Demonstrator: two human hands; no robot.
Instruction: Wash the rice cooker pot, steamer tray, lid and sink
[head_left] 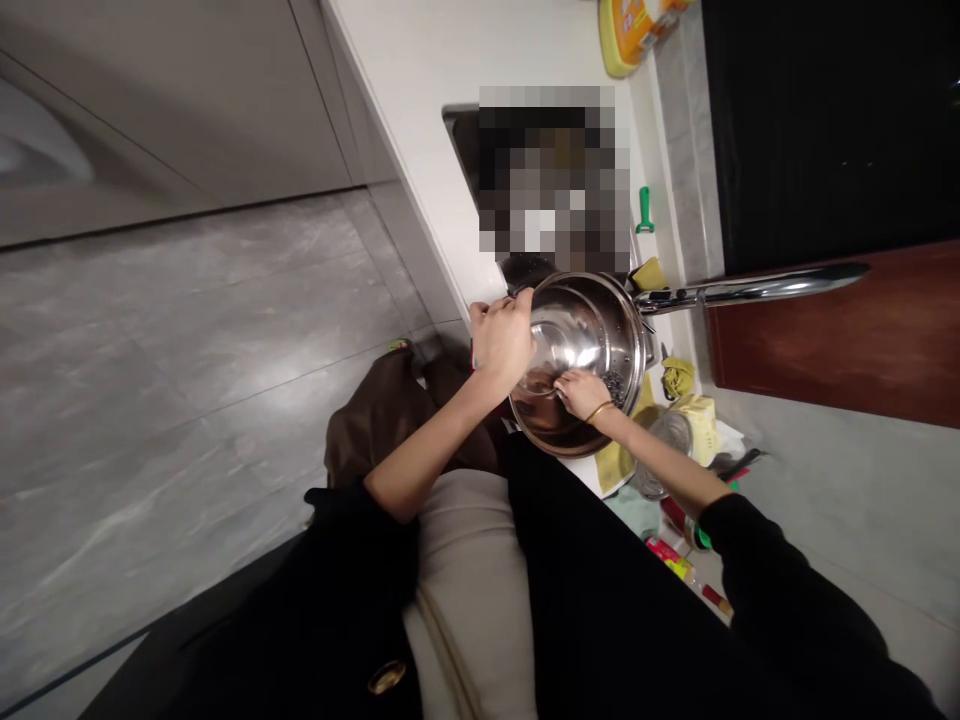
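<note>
Stainless steel gleams near the middle of the head view, where a round, deep, mirror-bright pot (589, 310) sits at the lower end of a dark-edged sink (459, 125), whose inside is mostly blurred into blocks. Its mouth faces up toward the camera, its rim shows as a near circle, and its axis runs from that mouth down to the base, which lies a little toward the left hand's side. The person's bare left hand (501, 338) is clamped on the near rim, fingers curled over the edge. The bare right hand (581, 393), with a thin gold-coloured bracelet (598, 411) at the wrist, reaches inside the pot, fingertips bunched near its floor; whether they pinch anything I cannot tell. Small dark specks dot the inner wall beside that hand, too tiny to identify. Just beyond the far rim, a curved chrome faucet (757, 288) points away to the right. A small green-handled tool (645, 210) lies on the white countertop (405, 60) beside the sink, and an orange-and-yellow plastic bottle (626, 35) stands farther up. Below the pot, a clear glass jar (660, 460) shows partly behind the right forearm.
</note>
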